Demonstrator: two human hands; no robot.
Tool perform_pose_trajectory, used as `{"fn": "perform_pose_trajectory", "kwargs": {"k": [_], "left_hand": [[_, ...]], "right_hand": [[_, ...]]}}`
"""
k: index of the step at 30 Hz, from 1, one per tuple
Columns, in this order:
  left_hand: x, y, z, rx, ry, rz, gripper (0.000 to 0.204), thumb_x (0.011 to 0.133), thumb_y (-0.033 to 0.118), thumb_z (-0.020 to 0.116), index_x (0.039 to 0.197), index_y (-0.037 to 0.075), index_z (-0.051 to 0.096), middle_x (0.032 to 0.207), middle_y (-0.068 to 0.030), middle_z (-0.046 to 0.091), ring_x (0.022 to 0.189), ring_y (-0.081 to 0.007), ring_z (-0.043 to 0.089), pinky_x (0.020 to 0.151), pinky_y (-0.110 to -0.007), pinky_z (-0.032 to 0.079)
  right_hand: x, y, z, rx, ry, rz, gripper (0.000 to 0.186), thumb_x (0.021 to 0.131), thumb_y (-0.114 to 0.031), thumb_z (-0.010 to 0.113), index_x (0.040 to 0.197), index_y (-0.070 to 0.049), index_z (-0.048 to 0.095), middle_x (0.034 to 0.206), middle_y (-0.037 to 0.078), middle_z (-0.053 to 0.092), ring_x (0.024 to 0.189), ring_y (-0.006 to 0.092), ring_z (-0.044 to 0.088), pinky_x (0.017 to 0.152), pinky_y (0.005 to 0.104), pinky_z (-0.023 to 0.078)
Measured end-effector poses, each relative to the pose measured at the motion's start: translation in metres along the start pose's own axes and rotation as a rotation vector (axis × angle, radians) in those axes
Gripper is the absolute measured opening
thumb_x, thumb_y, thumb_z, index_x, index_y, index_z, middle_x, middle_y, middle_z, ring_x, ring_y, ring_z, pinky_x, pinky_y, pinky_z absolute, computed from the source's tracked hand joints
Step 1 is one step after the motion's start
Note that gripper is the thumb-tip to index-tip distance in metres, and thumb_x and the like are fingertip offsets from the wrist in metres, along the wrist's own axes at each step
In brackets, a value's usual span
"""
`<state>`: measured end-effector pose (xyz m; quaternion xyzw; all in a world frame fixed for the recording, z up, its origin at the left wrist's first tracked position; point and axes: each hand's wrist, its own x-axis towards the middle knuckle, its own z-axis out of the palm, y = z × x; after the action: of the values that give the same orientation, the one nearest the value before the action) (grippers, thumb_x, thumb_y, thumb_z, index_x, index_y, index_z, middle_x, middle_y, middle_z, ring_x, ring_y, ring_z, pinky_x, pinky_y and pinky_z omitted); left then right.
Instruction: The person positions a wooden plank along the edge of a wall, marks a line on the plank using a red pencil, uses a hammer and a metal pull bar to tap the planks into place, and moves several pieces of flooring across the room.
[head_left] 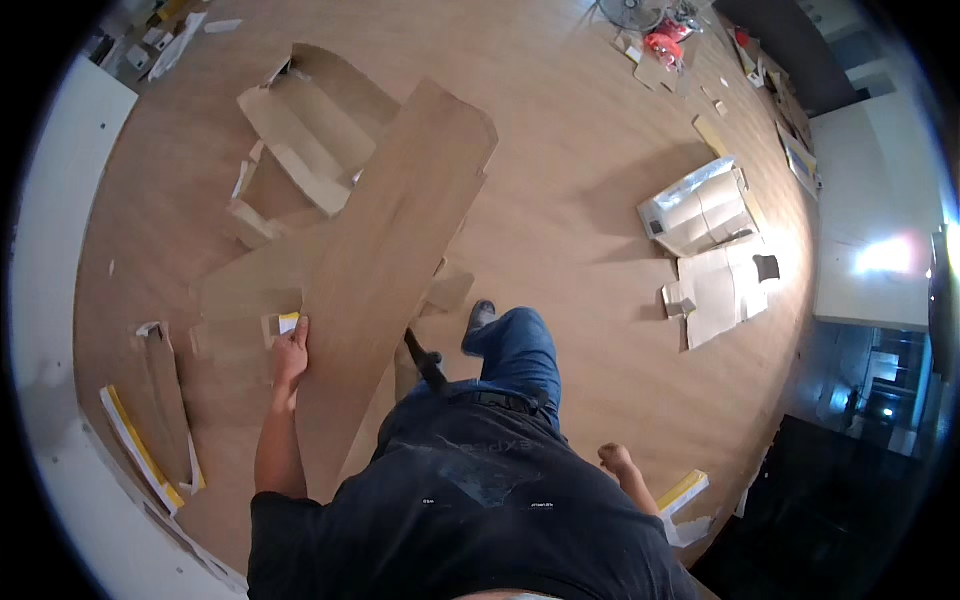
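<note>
My left hand [290,358] is closed on the left edge of a long, flat brown cardboard sheet [395,205], thumb on its upper face. The sheet slants from beside my left side up and to the right, ending in a cut, angled far end. It covers part of the cardboard on the floor behind it. Down by my right side, my right hand [617,460] is curled into a loose fist with nothing visible in it. A dark elongated thing [427,362] sticks out by my belt; its kind is unclear.
An opened cardboard box [320,125] lies beyond the sheet. Cardboard pieces [715,295] and another opened box [700,210] lie at right. Yellow-and-white strips [140,448] lie by the left wall. A fan [632,12] stands at the far end, beside a red thing [665,45].
</note>
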<state>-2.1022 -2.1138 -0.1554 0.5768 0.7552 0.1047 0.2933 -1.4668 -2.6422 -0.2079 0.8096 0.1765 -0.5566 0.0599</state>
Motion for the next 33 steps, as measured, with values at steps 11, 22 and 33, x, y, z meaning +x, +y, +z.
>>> {"fn": "perform_pose_trajectory", "kwargs": {"k": [11, 22, 33], "left_hand": [[0.244, 0.335, 0.086, 0.182, -0.046, -0.136, 0.086, 0.092, 0.076, 0.052, 0.092, -0.007, 0.075, 0.087, -0.0343, 0.068, 0.086, -0.0506, 0.067, 0.076, -0.055, 0.050], [0.619, 0.597, 0.139, 0.258, -0.001, -0.060, 0.073, 0.094, 0.072, 0.051, 0.099, 0.004, 0.079, 0.089, -0.0281, 0.071, 0.091, -0.0463, 0.069, 0.079, -0.054, 0.052], [1.018, 0.993, 0.145, 0.165, -0.045, -0.066, 0.081, 0.092, 0.074, 0.054, 0.090, -0.004, 0.076, 0.084, -0.0320, 0.068, 0.088, -0.0478, 0.070, 0.075, -0.054, 0.051]], "right_hand": [[0.283, -0.319, -0.514, -0.477, 0.493, -0.239, 0.033, 0.093, -0.031, 0.064, 0.105, -0.002, 0.074, 0.100, 0.026, 0.072, 0.100, 0.0393, 0.071, 0.087, 0.0478, 0.054], [0.423, -0.843, -0.842, -0.307, 0.785, -0.778, 0.025, 0.098, -0.024, 0.065, 0.111, -0.004, 0.072, 0.094, 0.018, 0.076, 0.088, 0.0285, 0.075, 0.079, 0.0395, 0.059], [0.585, -0.907, -1.003, 0.065, -0.019, 0.135, 0.034, 0.092, -0.024, 0.071, 0.118, -0.003, 0.072, 0.103, 0.014, 0.076, 0.089, 0.0234, 0.074, 0.077, 0.0344, 0.060]]}}
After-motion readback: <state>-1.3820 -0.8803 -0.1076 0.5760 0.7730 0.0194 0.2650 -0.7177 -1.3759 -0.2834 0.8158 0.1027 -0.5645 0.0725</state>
